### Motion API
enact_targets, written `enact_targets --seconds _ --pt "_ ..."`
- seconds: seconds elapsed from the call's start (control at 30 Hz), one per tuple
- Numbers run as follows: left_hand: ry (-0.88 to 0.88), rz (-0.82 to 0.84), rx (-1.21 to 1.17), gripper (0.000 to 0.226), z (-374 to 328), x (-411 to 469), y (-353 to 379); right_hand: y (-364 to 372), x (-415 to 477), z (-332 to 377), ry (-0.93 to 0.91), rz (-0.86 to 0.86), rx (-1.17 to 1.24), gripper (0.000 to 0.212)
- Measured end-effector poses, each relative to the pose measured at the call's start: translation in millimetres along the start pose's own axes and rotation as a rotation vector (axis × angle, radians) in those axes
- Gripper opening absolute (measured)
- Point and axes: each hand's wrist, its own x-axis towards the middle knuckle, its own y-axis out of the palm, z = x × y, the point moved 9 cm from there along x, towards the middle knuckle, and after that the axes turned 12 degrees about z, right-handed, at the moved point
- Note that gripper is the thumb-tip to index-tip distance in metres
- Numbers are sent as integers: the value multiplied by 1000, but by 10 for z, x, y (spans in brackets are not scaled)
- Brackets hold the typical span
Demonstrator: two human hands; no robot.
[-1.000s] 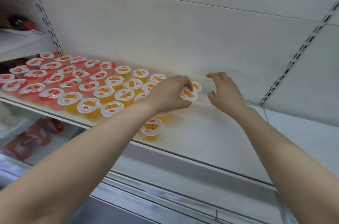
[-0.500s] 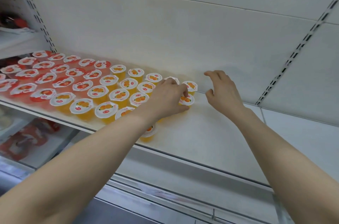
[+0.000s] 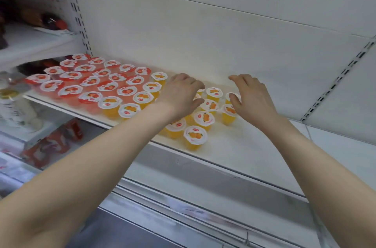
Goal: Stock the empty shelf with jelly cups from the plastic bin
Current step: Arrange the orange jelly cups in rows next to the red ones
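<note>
Fingers of the right hand and of the left hand are lying relaxed and grasping nothing, bracketing the loose orange jelly cups on the shelf, seemingly to nudge them into rows beside the red jelly cups; the plastic bin is sitting out of view.
</note>
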Motion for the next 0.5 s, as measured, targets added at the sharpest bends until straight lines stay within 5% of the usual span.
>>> enact_targets --seconds 0.5 --pt "-214 -90 135 47 1866 -2101 -596 45 85 2738 -266 -12 -13 48"
